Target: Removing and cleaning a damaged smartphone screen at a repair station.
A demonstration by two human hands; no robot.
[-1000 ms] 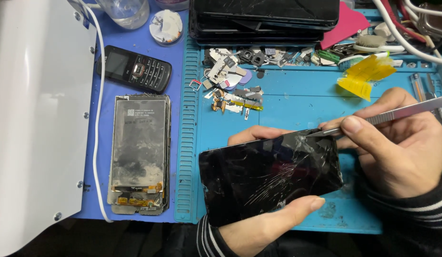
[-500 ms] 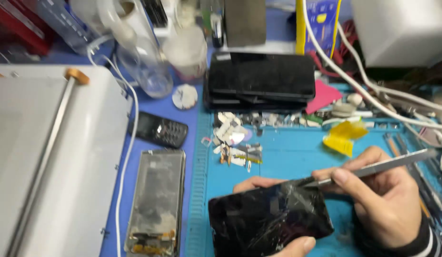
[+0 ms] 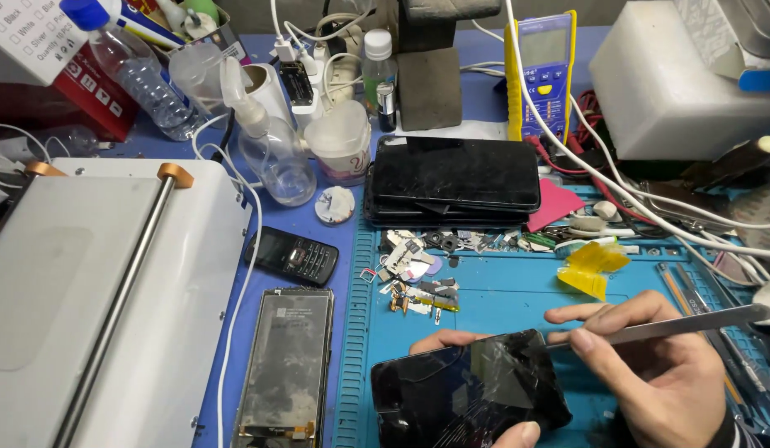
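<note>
The cracked black glass smartphone screen (image 3: 472, 390) lies low in the view over the blue silicone work mat (image 3: 501, 303), tilted a little, with fine white fracture lines fanning across its glossy face; it looks thin, light and stiff but clearly fragile, and the shattered glass would likely shed splinters or give way if bent or pressed in the middle, so the safest hold appears to be along the long edges and corners, not on the broken face. The left hand (image 3: 451, 344) cradles it from behind and below, fingertips showing over the far edge and the thumb curled over the near edge, a clamping grip on the sides. The right hand (image 3: 650, 373) is pinched around a long flat silver metal pry tool (image 3: 675, 323), held like a pen, whose tip meets the upper right corner of the screen; whether it has slipped under the glass I cannot tell. Just beyond lie a scatter of small metal phone parts and screws (image 3: 418, 274) and a crumpled yellow tape piece (image 3: 592, 265). Further back rests a stack of dark phone panels (image 3: 455, 178), and to the left on the table stand an opened phone frame with grey backing (image 3: 287, 365), a small black keypad phone (image 3: 292, 255) and a white flat heating machine (image 3: 94, 299)
</note>
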